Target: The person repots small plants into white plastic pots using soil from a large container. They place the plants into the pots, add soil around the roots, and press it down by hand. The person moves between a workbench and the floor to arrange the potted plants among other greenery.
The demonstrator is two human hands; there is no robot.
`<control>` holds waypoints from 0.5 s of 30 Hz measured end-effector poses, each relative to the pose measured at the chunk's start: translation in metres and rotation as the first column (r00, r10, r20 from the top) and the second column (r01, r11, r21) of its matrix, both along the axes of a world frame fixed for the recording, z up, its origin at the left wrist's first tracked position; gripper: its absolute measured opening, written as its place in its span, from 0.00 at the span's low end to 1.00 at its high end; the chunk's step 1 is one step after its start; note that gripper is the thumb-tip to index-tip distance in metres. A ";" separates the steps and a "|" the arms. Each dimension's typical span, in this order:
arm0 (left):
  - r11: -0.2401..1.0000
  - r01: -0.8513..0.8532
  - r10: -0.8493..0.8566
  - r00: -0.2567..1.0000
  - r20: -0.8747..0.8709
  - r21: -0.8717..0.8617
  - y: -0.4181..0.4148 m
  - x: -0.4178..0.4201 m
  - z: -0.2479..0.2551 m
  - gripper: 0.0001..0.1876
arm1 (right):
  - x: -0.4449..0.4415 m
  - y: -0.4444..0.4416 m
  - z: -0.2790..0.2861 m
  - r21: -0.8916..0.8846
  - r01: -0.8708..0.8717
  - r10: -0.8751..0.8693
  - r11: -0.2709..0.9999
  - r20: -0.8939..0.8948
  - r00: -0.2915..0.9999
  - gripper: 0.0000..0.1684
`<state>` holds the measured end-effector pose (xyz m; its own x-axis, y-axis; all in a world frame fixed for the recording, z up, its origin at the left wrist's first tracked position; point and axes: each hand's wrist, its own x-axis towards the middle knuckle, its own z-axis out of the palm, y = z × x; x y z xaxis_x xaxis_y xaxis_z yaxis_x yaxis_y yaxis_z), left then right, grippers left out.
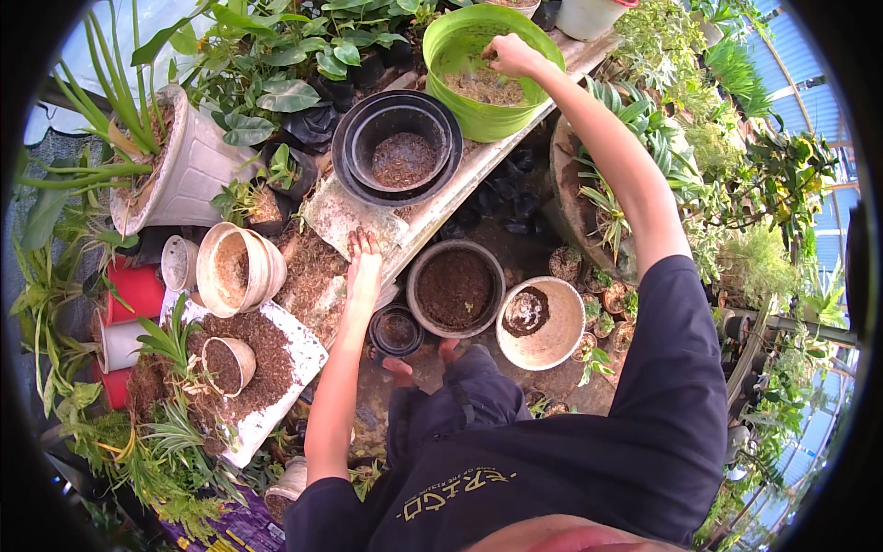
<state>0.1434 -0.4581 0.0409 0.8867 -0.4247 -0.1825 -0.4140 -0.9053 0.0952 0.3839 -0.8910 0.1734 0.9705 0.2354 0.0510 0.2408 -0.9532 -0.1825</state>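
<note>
My left hand [365,259] rests with its soil-darkened fingers on a pale, dirt-stained flat slab [345,214] at the bench edge. Over the inside of a large lime-green pot [459,114], my right hand [514,56] bends downward with curled fingers. Whether it holds anything is hidden. Dry brown potting material [483,88] covers the bottom of that pot. Between the hands stand nested black plastic pots [452,165], with a little brown material inside the inner one.
On the ground sit a soil-filled dark pot [498,314], a cream pot [559,348] and a small black pot [416,348]. At left, stacked cream pots [265,269] stand near a white board [303,355] heaped with potting mix. A wide planter [566,179] flanks the right arm.
</note>
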 end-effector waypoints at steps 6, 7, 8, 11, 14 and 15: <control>0.995 -0.035 0.044 0.994 -0.099 0.092 -0.005 -0.002 0.005 0.34 | 0.043 0.002 -0.080 -0.170 -0.021 -0.035 0.985 -0.323 0.946 0.25; 0.993 -0.037 0.050 0.992 -0.116 0.109 -0.005 -0.001 0.003 0.34 | 0.044 0.007 -0.077 -0.183 -0.054 -0.015 0.982 -0.357 0.934 0.25; 0.991 -0.038 0.055 0.990 -0.133 0.127 -0.006 -0.001 0.001 0.34 | 0.050 0.010 -0.082 -0.191 -0.079 0.006 0.978 -0.357 0.934 0.24; 0.982 0.008 0.013 0.994 -0.113 0.191 -0.005 -0.001 -0.003 0.35 | 0.062 0.016 -0.095 -0.217 -0.136 0.047 0.967 -0.372 0.927 0.22; 0.980 0.020 0.003 0.993 -0.116 0.199 -0.006 -0.001 -0.001 0.36 | 0.063 0.033 -0.094 -0.225 -0.183 0.068 0.957 -0.438 0.896 0.21; 0.984 0.024 -0.007 0.995 -0.100 0.175 -0.007 0.000 0.001 0.36 | 0.064 0.033 -0.100 -0.223 -0.160 0.050 0.962 -0.430 0.902 0.20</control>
